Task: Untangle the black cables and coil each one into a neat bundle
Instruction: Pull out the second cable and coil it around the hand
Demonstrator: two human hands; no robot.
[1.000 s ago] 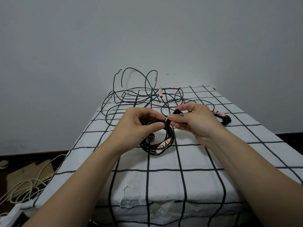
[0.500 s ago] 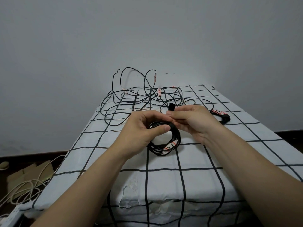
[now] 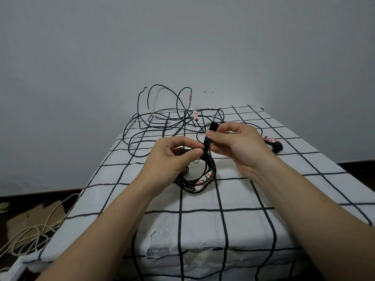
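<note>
Head view: the left hand (image 3: pixel 172 159) is curled round the top of a coiled black cable (image 3: pixel 212 167), thumb and forefinger pinching the loops together, so the coil hangs from under the fingers and its lower arc rests on the counter (image 3: pixel 203 226), which is covered in a white cloth with a black grid. Small white tags with red marks show on the lower strands. The right hand (image 3: pixel 239 145) sits just beside the left and a little higher, thumb and forefinger pinching a flat black strap (image 3: pixel 206 147) that runs up at a slant from the pinched part of the coil, its free end poking above the thumb. Behind both hands, at the far end of the counter, lies the tangle of loose black cables (image 3: pixel 183 116), some loops standing up against the wall. A second bundled black cable (image 3: pixel 277 147) lies just past the right hand. Pale cords (image 3: pixel 28 234) lie on the floor at left. Compared with a second ago, the right hand has risen and drawn the strap out longer; then it was pinched short, close against the coil.
</note>
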